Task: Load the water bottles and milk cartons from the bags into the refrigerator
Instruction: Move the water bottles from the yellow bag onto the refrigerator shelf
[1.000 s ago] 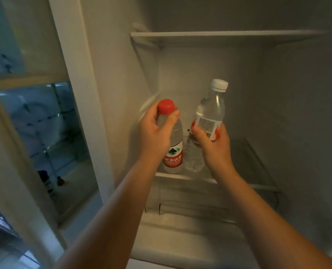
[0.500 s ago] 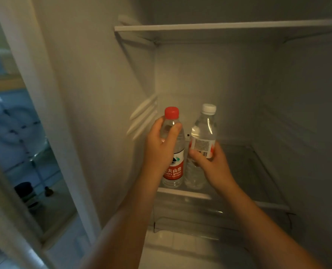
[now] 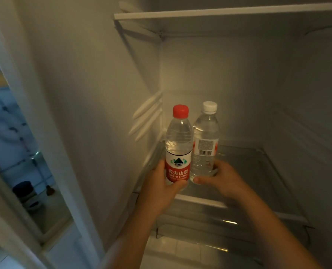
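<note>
Inside the refrigerator (image 3: pixel 103 94), the left hand (image 3: pixel 161 183) curls its fingers (image 3: pixel 177 186) round the foot of the red-capped bottle (image 3: pixel 178 144). The right hand (image 3: pixel 221 181) grips the white-capped bottle (image 3: pixel 205 140) (barcode facing out). Both stand upright, close together, at the left end of the glass shelf (image 3: pixel 258 181).

Left of the left hand (image 3: pixel 161 188) grip: side wall (image 3: pixel 103 113) with rail ribs (image 3: pixel 146 117), near. Red-capped bottle (image 3: pixel 178 144) and white-capped bottle (image 3: pixel 207 140) tight together; no passage between. Right of the right hand (image 3: pixel 224 180) grip and behind it: open glass shelf (image 3: pixel 254 171). Upper shelf (image 3: pixel 219 13) well above the caps.
</note>
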Motion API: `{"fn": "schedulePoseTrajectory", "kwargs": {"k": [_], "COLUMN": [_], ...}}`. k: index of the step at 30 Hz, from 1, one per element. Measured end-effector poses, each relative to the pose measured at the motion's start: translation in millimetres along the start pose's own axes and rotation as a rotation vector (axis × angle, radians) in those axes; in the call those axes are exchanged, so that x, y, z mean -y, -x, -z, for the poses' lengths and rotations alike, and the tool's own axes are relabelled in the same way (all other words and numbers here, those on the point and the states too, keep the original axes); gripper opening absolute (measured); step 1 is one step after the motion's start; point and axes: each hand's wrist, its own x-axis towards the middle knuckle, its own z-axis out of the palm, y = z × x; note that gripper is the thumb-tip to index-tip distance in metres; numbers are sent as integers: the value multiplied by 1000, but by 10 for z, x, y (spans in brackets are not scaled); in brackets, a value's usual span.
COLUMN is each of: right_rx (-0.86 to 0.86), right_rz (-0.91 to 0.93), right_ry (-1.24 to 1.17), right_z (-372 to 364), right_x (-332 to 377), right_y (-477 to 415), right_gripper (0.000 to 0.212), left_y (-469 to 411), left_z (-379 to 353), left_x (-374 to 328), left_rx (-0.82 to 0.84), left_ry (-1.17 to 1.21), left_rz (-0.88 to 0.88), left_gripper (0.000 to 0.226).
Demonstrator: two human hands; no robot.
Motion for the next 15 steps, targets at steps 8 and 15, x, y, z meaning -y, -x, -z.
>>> {"fn": "schedulePoseTrajectory", "kwargs": {"k": [8, 15], "right_rx": [-135, -250], "right_rz": [7, -16], "right_ry": [23, 43], "right_z": [-122, -201], "right_x": [69, 49], "right_y": [-387, -776], "right_gripper": [32, 38], "left_y": [-449, -900], "left_z": [-37, -155], "left_x": [-106, -77], "left_rx": [-77, -255], "left_ry": [-82, -163], "left_rz": [54, 132], "left_gripper": [65, 59]}}
